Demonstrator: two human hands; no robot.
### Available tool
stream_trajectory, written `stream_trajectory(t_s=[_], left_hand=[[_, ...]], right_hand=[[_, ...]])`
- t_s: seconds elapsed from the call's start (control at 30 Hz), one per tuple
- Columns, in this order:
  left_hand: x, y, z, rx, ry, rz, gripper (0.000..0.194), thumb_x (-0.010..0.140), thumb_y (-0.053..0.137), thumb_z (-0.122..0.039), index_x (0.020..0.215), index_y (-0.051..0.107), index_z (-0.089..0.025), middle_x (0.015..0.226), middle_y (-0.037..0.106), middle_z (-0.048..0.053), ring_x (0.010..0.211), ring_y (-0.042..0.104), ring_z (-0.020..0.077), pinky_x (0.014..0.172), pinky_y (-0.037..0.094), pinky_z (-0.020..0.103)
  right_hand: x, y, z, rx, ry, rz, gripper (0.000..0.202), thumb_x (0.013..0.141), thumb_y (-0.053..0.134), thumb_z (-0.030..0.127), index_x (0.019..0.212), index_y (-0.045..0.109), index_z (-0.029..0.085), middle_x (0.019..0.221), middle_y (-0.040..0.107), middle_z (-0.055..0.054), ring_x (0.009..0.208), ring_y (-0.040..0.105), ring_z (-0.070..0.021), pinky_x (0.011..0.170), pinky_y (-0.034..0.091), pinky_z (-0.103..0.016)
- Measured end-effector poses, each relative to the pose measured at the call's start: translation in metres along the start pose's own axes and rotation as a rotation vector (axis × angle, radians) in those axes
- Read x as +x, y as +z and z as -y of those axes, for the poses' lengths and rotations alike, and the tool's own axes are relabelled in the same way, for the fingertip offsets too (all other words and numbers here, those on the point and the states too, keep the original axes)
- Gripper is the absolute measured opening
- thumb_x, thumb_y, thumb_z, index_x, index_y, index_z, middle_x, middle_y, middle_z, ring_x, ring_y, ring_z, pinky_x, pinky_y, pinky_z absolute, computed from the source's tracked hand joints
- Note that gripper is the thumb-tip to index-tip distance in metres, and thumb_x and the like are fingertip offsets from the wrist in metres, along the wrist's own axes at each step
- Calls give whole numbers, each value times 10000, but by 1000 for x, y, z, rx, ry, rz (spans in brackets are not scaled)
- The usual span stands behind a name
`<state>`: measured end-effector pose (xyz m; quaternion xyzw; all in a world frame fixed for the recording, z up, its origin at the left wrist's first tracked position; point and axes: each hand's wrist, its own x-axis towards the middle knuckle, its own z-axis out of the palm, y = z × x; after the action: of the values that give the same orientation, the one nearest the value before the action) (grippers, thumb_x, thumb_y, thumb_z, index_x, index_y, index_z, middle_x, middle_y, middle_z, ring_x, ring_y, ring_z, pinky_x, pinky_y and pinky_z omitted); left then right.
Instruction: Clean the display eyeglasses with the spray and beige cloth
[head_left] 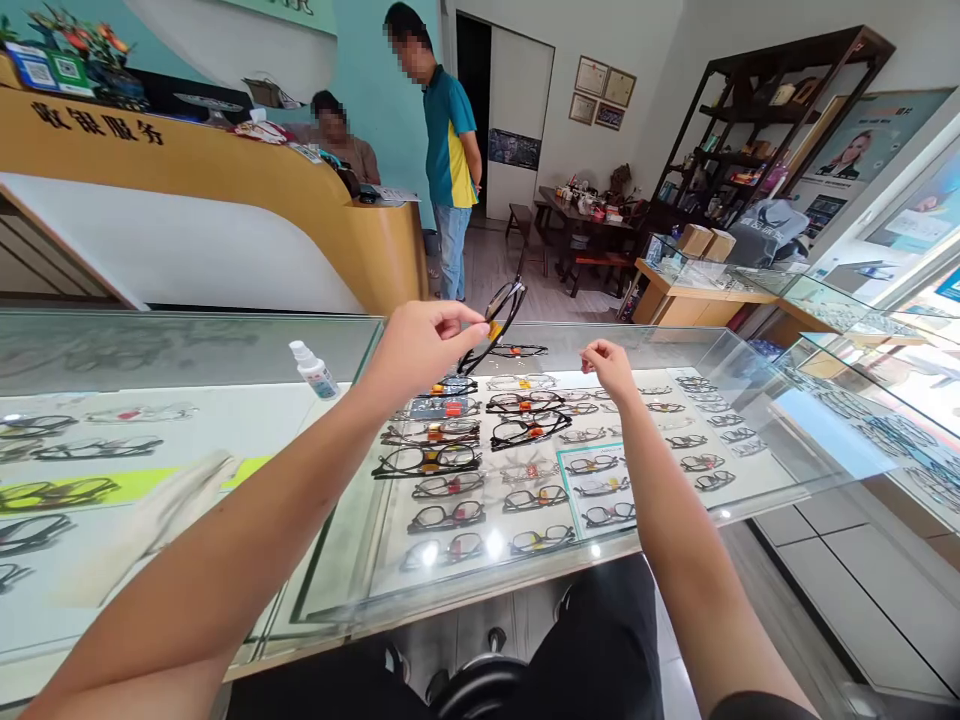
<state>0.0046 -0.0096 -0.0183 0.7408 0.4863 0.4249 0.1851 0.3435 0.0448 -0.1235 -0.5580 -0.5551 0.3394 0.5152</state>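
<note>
1. The glass display case is the largest thing near the person, and over it the work is done. I judge that the step in hand is the handling of one pair of eyeglasses, lifted clear of the others.
2. Both forearms reach forward above the case. The left one crosses from the lower left corner toward the middle; the right one rises more steeply from the lower right.
3. The left hand is raised over the far part of the case, back of the hand upward, the thumb and the forefinger pinching the eyeglasses.
4. The right hand hangs apart from it, at the right. Its fingers are curled inward, with the thumb near to them, and no object shows in them.
5. Under the left forearm lies a pale cloth, and beyond this forearm stands a white spray bottle.
6. The dark-rimmed eyeglasses are in the air, tilted almost on edge, above rows of other spectacles. Which of these lie on the glass and which under it, I cannot surely tell.
7. The smallest is the orange sticker on the held pair, beside the fingertips. In my judgement, the next move calls for a steady light pinch, and enough height that the frame does not knock the others.
</note>
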Motion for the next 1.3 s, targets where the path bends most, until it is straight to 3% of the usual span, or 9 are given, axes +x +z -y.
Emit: stream_trajectory(t_s=[0.1, 0.2, 0.37, 0.5, 0.63, 0.8, 0.97, 1.3], left_hand=[[-5, 8, 2, 102, -17, 80, 307, 915, 689, -521, 933, 845, -257, 583, 411, -30, 580, 416, 154, 599, 319, 318], [-7, 13, 4, 198, 1, 153, 327, 922, 668, -542, 936, 840, -264, 603, 430, -22, 598, 428, 164, 619, 318, 330], [25, 27, 9, 378, -24, 295, 398, 945, 595, -585, 1009, 826, -268, 635, 522, -7, 614, 513, 189, 625, 343, 343], [67, 55, 16, 575, -7, 479, 420, 926, 562, -538, 1072, 830, -249, 821, 739, 39, 762, 671, 235, 652, 410, 344], [92, 84, 24, 641, -3, 593, 384, 885, 617, -503, 1059, 859, -261, 988, 827, 52, 881, 730, 254, 660, 431, 333], [105, 111, 35, 742, 9, 665, 374, 870, 652, -483, 1077, 876, -268, 1137, 851, 82, 1009, 750, 296, 756, 496, 326], [114, 131, 51, 797, 5, 713, 386, 837, 711, -550, 1053, 873, -275, 1148, 859, 93, 1072, 756, 293, 846, 542, 303], [117, 144, 58, 844, -5, 749, 383, 805, 719, -512, 1041, 891, -265, 1168, 860, 118, 1119, 760, 316, 887, 564, 317]], right_hand=[[8, -9, -29, -9, 121, -6, 321, 1069, 730, 415, 1265, 718, 161, 1218, 757, -81, 1023, 755, -205, 900, 674, -401], [18, -11, -41, 13, 192, 6, 394, 1069, 729, 417, 1381, 688, 179, 1376, 723, -113, 1173, 746, -253, 998, 670, -471], [25, -11, -49, 58, 244, 28, 399, 1069, 729, 415, 1391, 686, 183, 1400, 716, -117, 1197, 740, -260, 1018, 664, -483], [24, -12, -56, 74, 281, 37, 402, 1068, 729, 414, 1395, 684, 184, 1406, 713, -118, 1202, 739, -263, 1021, 664, -485], [26, -12, -62, 98, 312, 39, 413, 1066, 733, 413, 1404, 679, 182, 1413, 709, -120, 1212, 737, -267, 1025, 663, -492], [30, -12, -69, 131, 317, 33, 411, 1068, 731, 413, 1405, 679, 184, 1416, 708, -120, 1213, 736, -266, 1027, 662, -491], [32, -11, -72, 141, 315, 37, 405, 1068, 731, 412, 1397, 683, 182, 1406, 712, -119, 1203, 739, -262, 1019, 665, -486], [34, -12, -71, 158, 344, 80, 407, 1068, 730, 416, 1399, 683, 183, 1409, 711, -119, 1206, 738, -263, 1022, 664, -487]])
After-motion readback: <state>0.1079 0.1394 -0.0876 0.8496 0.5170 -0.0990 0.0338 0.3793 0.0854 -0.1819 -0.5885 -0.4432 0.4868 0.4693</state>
